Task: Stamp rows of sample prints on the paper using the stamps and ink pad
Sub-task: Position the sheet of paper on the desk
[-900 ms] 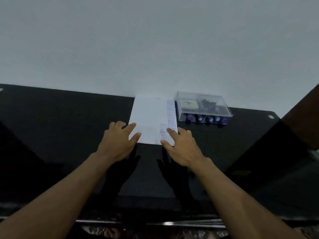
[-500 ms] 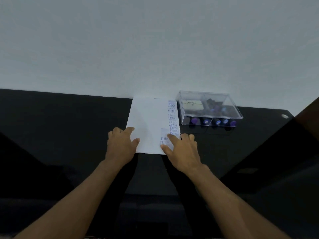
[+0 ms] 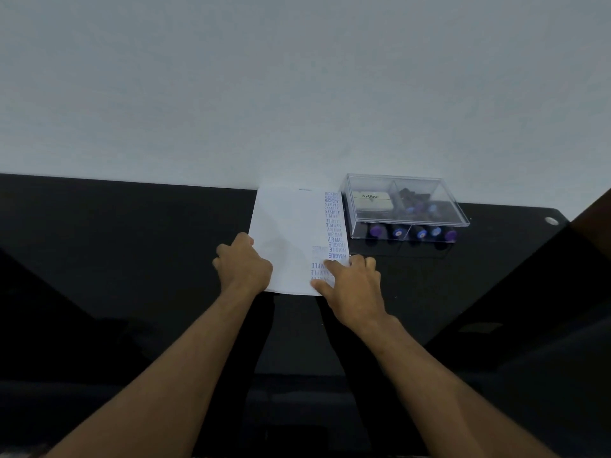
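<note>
Two bare forearms reach forward over a glossy black tabletop [image 3: 132, 259] that mirrors them darkly. The left hand [image 3: 244, 266] sits at the near left corner of a white sheet of paper [image 3: 291, 233]; its fingers are curled at the sheet's left edge, though whether they pinch the edge or only rest against it cannot be told. The right hand [image 3: 352, 285] lies at the near right corner of the sheet, fingers relaxed and spread, the forefinger and thumb lying flat on the paper and grasping nothing.

The paper lies flat on the table, its far edge by the pale grey wall [image 3: 297, 87]. A column of blue stamped words [image 3: 334, 223] runs along its right margin, upside down to the wearer, with readable prints such as SAMPLE, AIR MAIL and FRAGILE; a shorter, fainter column sits near the right forefinger.

Just beside the paper's far right side stands a clear plastic lidded box [image 3: 429, 219]. In its left compartment lies a cream ink pad case [image 3: 372, 199] marked Artline; purple-capped stamps [image 3: 420, 233] line its near wall.
</note>
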Demonstrator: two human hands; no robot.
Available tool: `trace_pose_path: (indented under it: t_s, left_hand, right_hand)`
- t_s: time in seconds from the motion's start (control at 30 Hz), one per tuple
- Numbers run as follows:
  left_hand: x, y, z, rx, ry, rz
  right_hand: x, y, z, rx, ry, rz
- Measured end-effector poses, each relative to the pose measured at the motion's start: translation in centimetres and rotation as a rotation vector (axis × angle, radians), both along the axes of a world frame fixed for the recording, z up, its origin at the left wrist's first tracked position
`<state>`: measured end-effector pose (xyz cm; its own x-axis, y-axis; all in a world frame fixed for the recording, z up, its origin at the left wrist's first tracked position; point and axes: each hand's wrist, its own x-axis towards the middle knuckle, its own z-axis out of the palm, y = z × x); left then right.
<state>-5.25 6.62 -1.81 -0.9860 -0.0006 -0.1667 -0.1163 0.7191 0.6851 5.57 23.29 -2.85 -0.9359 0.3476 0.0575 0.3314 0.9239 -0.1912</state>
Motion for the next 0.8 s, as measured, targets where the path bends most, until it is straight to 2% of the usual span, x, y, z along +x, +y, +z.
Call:
trace_pose_path:
  t_s: [0.33, 0.6, 0.8]
  left_hand:
    - [-0.1, 0.5, 1.6, 0.315, -0.131, 0.054]
    - [-0.1, -0.2, 2.9, 0.807, -0.323, 0.030]
    - [0.2, -1.2, 1.9, 0.759, -0.223, -0.075]
  right_hand:
    - [0.2, 0.1, 0.0, -0.005, 0.017, 0.007]
    - [0.2, 0.2, -0.1, -0.016, 0.017, 0.006]
    - [0.5, 0.5, -0.2, -0.074, 0.022, 0.006]
